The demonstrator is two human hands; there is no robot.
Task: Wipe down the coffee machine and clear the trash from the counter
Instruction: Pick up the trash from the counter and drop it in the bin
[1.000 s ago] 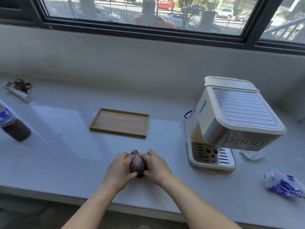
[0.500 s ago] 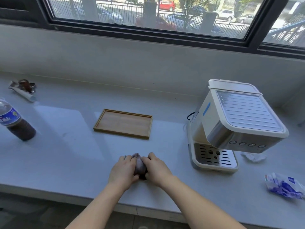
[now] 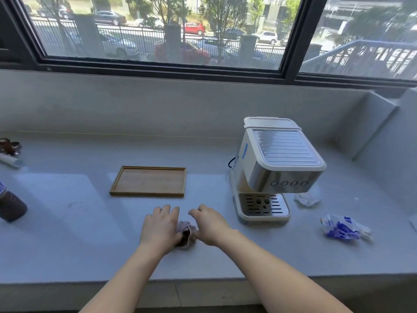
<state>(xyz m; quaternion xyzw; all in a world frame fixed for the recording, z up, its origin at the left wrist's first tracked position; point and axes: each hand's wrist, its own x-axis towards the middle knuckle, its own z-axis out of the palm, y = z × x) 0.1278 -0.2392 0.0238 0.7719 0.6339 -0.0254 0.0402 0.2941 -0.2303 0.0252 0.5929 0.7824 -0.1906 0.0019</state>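
A cream and steel coffee machine (image 3: 278,170) stands on the grey counter (image 3: 67,222) at the right. A small crumpled purplish cloth (image 3: 187,231) lies on the counter in front of me. My left hand (image 3: 160,225) rests over the cloth's left side with the thumb against it and the fingers stretched forward. My right hand (image 3: 208,224) sits just right of the cloth, fingers apart, only the thumb touching it. A crumpled white tissue (image 3: 307,199) lies right of the machine, and a blue and white wrapper (image 3: 343,228) lies nearer the front edge.
A shallow wooden tray (image 3: 149,181) lies beyond my hands. A dark drink bottle (image 3: 10,207) stands at the far left, with a white tube and brown clutter (image 3: 9,152) behind it. A window runs along the back wall. The counter ends in a side wall at the right.
Both hands were clasped around the cloth. They have now parted, the right hand has let go, and the cloth sits on the counter between them. The view has tilted up.
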